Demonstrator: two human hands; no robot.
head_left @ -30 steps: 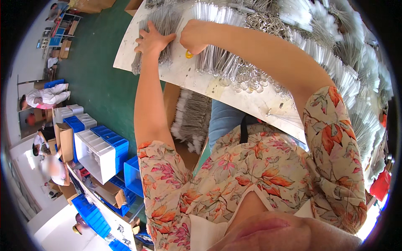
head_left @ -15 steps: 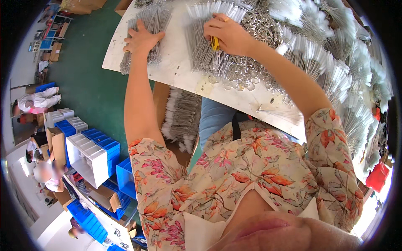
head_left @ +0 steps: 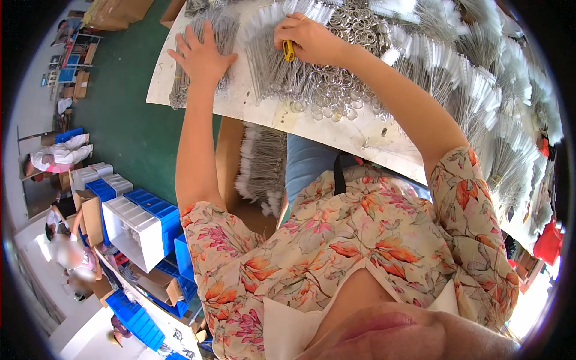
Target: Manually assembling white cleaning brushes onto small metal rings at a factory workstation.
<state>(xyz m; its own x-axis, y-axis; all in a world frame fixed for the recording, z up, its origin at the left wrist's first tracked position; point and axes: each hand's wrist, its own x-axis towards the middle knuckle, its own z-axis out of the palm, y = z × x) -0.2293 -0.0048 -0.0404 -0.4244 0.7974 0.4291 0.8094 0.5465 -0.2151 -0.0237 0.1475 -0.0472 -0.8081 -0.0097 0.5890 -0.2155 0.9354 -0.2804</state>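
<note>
My left hand (head_left: 203,60) lies with fingers spread over a pile of thin wire brushes (head_left: 225,30) near the table's left edge. To its right, my right hand (head_left: 307,41) is closed around a small yellow tool (head_left: 288,51) that looks like a utility knife; its far end is hidden in the hand. Beneath and beside that hand is a wide row of wire-handled brushes (head_left: 261,66), their wire loops (head_left: 333,99) toward the table's near edge. Another heap of metal rings (head_left: 360,27) sits just right of the hand.
Piles of white-bristled brushes (head_left: 480,90) cover the right side of the white table (head_left: 240,108). Below the near edge, a cardboard box (head_left: 229,144) holds more brushes (head_left: 264,165). Blue and white crates (head_left: 135,231) stand on the left, where other people (head_left: 60,156) are.
My right hand has moved left and slightly farther away, still holding the yellow tool. The left hand's fingers have spread wider. The whole view has shifted a little.
</note>
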